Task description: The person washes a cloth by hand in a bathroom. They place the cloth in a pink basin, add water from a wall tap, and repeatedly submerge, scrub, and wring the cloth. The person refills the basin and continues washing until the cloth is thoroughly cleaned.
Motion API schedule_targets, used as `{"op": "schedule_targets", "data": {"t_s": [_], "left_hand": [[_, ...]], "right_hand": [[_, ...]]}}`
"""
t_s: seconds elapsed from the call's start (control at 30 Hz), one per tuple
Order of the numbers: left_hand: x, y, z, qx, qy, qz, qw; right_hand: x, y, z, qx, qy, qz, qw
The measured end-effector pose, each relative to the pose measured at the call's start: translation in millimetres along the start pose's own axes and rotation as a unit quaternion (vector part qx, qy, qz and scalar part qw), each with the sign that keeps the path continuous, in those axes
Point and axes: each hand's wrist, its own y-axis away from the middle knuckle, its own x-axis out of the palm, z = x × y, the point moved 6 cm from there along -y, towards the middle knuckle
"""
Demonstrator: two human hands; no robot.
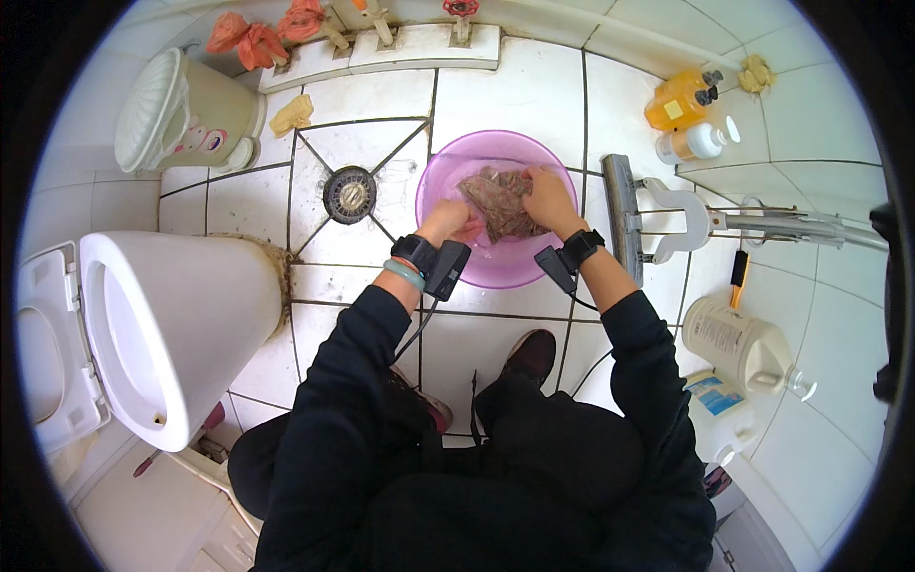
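A pink plastic basin (500, 275) stands on the white tiled floor, and a brown, wet-looking cloth (504, 204) lies in it. My right hand (549, 199) grips the cloth's upper right edge with thumb and fingers. At the cloth's left edge is my left hand (452, 220), low inside the basin; its fingers are partly hidden, so whether they pinch the cloth is not clear. Both wrists carry black straps with small black boxes and cables, and a green bangle circles the left wrist.
Left of the basin are a round floor drain (349, 194), a white toilet (193, 300) and a lidded bin (207, 114). To the right, a sponge mop's head (623, 218) rests near the basin, with a brush (740, 279), jugs (736, 343) and bottles (679, 100) along the wall.
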Motion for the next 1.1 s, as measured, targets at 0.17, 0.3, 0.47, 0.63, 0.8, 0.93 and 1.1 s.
{"op": "schedule_targets", "data": {"t_s": [0.17,0.3,0.47,0.63,0.8,0.93,1.1], "left_hand": [[-22,-50,19,0.057,-0.066,-0.026,0.996],[-19,-75,24,0.170,-0.346,0.038,0.922],[-20,-74,34,0.086,-0.124,-0.013,0.989],[-12,-40,20,0.090,-0.028,-0.138,0.986],[6,-2,-18,0.270,-0.136,-0.070,0.951],[22,20,-37,0.358,-0.353,-0.004,0.864],[36,42,-62,0.337,-0.321,0.090,0.880]], "right_hand": [[19,3,6,-0.018,-0.006,-0.015,1.000],[44,17,30,-0.170,0.190,0.068,0.965],[36,25,39,-0.191,0.216,-0.046,0.956],[50,27,28,-0.080,0.247,0.048,0.965],[47,21,21,-0.032,-0.083,0.251,0.964],[13,14,22,0.146,-0.523,0.252,0.801],[-38,0,22,0.181,-0.587,0.152,0.774]]}}
